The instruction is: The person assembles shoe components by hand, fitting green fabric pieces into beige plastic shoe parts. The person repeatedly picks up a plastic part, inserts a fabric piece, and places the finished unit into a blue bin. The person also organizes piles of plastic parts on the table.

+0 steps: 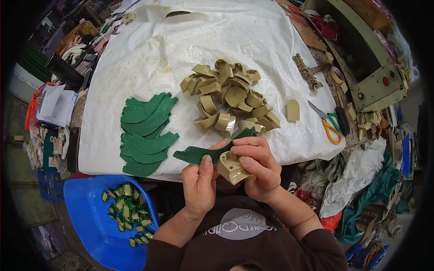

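Note:
My left hand pinches a curved dark green fabric strip near its left end. My right hand grips a beige plastic heel piece and presses the strip's other end against it with the fingertips. Both hands are at the near edge of the white cloth-covered table. A pile of several beige heel pieces lies just beyond my hands. A stack of green fabric strips lies to the left of them.
A single beige heel piece and scissors with yellow and green handles lie to the right. A blue plastic tub with green-covered pieces sits at lower left. A pale green machine stands at upper right amid clutter.

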Demonstrator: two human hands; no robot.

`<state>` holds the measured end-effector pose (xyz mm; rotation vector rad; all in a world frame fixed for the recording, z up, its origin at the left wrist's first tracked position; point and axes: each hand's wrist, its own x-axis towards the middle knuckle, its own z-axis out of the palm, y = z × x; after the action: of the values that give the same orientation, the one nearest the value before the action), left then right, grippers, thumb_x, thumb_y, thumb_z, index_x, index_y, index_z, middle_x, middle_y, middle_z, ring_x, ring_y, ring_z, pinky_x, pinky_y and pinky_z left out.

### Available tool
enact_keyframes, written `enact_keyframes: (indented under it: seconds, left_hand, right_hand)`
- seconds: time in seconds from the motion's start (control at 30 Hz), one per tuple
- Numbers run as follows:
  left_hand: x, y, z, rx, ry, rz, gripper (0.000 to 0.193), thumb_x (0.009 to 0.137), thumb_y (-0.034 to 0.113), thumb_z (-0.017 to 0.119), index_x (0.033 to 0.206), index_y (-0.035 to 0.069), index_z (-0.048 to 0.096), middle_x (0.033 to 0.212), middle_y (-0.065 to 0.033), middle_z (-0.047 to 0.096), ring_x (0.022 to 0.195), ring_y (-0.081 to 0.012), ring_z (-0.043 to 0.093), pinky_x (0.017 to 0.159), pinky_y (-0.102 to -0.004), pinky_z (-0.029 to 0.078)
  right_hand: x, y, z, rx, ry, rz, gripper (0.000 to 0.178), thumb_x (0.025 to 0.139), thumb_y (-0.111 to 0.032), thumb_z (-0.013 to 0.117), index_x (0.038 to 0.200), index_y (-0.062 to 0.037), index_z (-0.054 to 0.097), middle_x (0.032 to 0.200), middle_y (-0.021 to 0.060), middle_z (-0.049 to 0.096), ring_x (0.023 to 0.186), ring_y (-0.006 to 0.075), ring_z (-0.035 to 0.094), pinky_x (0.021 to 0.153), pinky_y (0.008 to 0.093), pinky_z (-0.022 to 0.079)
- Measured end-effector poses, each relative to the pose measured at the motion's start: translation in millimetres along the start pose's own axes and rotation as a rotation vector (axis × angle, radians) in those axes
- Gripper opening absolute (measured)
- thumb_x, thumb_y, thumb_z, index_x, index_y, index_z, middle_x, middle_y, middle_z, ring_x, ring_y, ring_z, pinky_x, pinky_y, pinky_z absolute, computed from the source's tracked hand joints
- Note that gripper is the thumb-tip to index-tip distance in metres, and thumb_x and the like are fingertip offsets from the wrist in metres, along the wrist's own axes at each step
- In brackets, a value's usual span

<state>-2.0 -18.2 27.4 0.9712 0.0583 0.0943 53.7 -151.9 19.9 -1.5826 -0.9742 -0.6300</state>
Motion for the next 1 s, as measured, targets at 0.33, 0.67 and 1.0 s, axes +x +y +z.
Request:
enact_keyframes:
  seconds: [0.33,0.67,1.0]
  left_hand:
    - [-3,-2,0,0.233,-0.025,0.108,0.037,0.100,0.017,0.035,0.120,-0.010,0.051,0.108,-0.0153,0.062,0.096,-0.0155,0.059,0.084,-0.0278,0.046]
    - [-2,-8,-2,0.407,-0.005,0.349,0.039,0.098,0.017,0.036,0.119,-0.012,0.050,0.110,-0.0177,0.063,0.100,-0.0208,0.060,0.088,-0.0315,0.045]
    - [-4,15,-7,0.918,0.140,0.327,0.024,0.093,0.010,0.046,0.098,-0.008,0.062,0.080,-0.0102,0.063,0.072,-0.0129,0.056,0.067,-0.0252,0.045]
  right_hand:
    - [3,-3,-6,-0.044,-0.033,0.024,0.045,0.066,0.008,0.063,0.109,-0.0066,0.056,0.105,0.0147,0.061,0.090,0.0326,0.057,0.075,0.0411,0.048]
    - [6,1,-2,-0.361,-0.067,-0.055,0.042,0.063,-0.007,0.067,0.103,-0.0156,0.058,0.095,0.0019,0.063,0.077,0.0225,0.046,0.074,0.0435,0.025]
    - [26,-22,-22,-0.556,-0.420,0.109,0.033,0.056,-0.018,0.072,0.088,-0.0143,0.062,0.083,-0.0008,0.053,0.080,0.0206,0.047,0.074,0.0436,0.024]
